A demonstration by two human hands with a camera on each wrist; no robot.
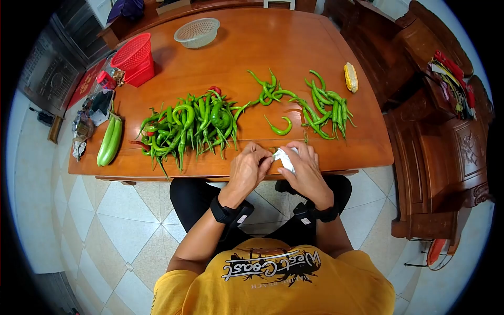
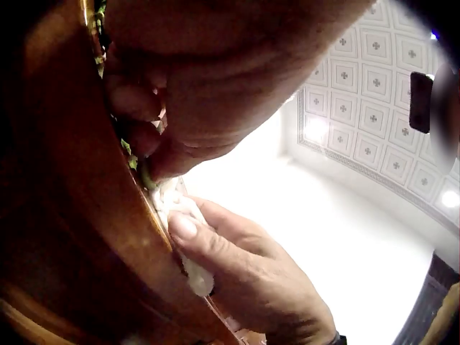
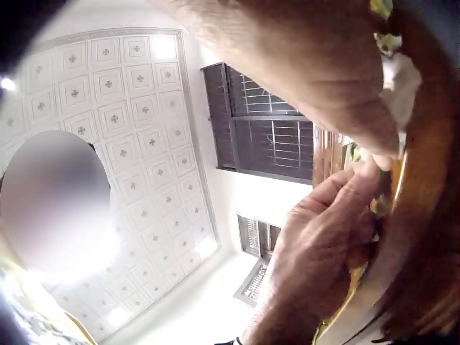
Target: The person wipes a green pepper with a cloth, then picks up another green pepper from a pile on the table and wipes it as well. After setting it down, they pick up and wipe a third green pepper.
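At the table's near edge, my right hand (image 1: 305, 172) holds a crumpled white tissue or cloth (image 1: 286, 161) between thumb and fingers. My left hand (image 1: 245, 169) meets it from the left, thumb and fingertips pinched together. In the left wrist view, a thin bit of green chili pepper (image 2: 148, 177) shows at the left fingertips, against the white wad (image 2: 172, 198); the rest is hidden by the hands. A large heap of green chili peppers (image 1: 189, 123), with a few red ones, lies left of the hands. A smaller group of green chili peppers (image 1: 328, 107) lies beyond the right hand.
One curved chili pepper (image 1: 281, 127) lies just ahead of the hands. Two pale green eggplants (image 1: 110, 142) rest at the table's left end, near a red basket (image 1: 137, 60). A pale colander (image 1: 197, 33) stands at the back, and a corn cob (image 1: 350, 77) lies far right.
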